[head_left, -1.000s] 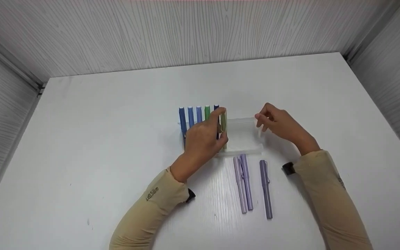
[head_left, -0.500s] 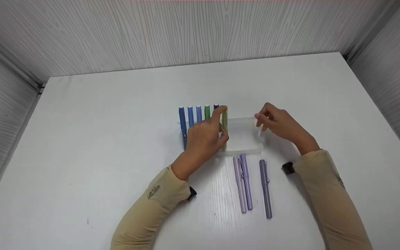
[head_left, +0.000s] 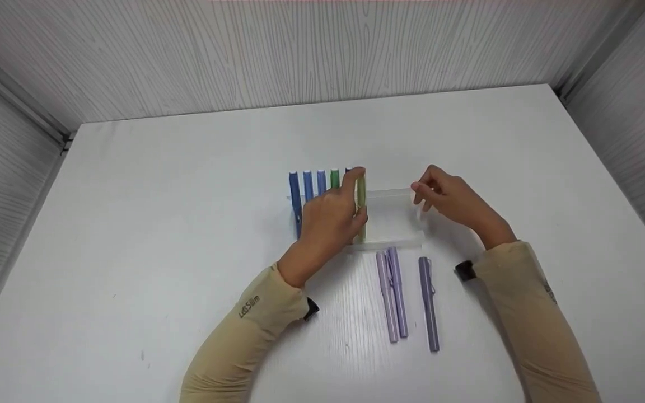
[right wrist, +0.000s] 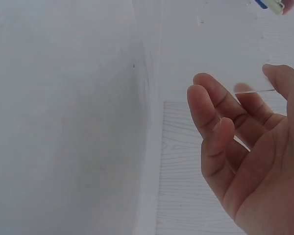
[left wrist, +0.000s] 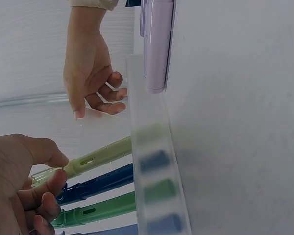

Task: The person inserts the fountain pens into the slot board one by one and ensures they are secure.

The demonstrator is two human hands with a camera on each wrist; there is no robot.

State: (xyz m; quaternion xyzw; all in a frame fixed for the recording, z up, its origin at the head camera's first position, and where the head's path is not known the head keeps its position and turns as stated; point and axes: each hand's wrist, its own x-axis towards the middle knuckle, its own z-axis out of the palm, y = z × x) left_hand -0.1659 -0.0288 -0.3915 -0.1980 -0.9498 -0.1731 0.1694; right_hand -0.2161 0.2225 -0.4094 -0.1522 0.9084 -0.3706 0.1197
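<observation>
My left hand pinches a light green pen between thumb and fingers, the pen lying across a clear plastic pen stand. To its left on the same stand lie a navy pen, a green pen and several blue pens, partly hidden by that hand. At the stand's right end, my right hand grips the clear edge between thumb and finger, as the right wrist view shows, with the other fingers loosely curled.
In front of the stand, two light purple pens lie side by side on the white table. A darker purple pen lies to their right. Pale wood-grain panels stand behind and at both sides.
The left hand has shifted slightly away from the body, its thumb and index finger moving up along the light green pen. The right hand stays at the stand's end.
</observation>
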